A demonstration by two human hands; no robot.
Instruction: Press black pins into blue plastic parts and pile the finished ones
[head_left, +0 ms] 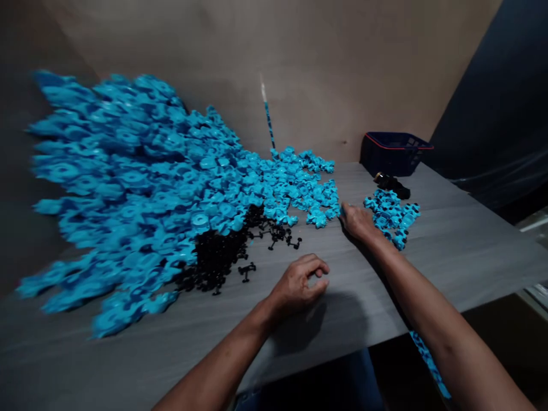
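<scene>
Mostly beyond the hands (297, 283) (358, 222), blue pieces (222, 185)

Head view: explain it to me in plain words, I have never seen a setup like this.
There is no machine here: a person works with two bare hands, and this single picture comes from a camera worn on the head, looking forward and down.

On the grey wood-grain table lies a large heap of glossy light-blue pieces, with small black rod-like parts at its near edge. On the right are a smaller group of blue pieces with black bits, a dark object and a dark-blue basket with a red rim.

The left hand is half curled, with nothing visible in it. The right hand is beside the heap's right end; whether it grips anything cannot be told.
</scene>
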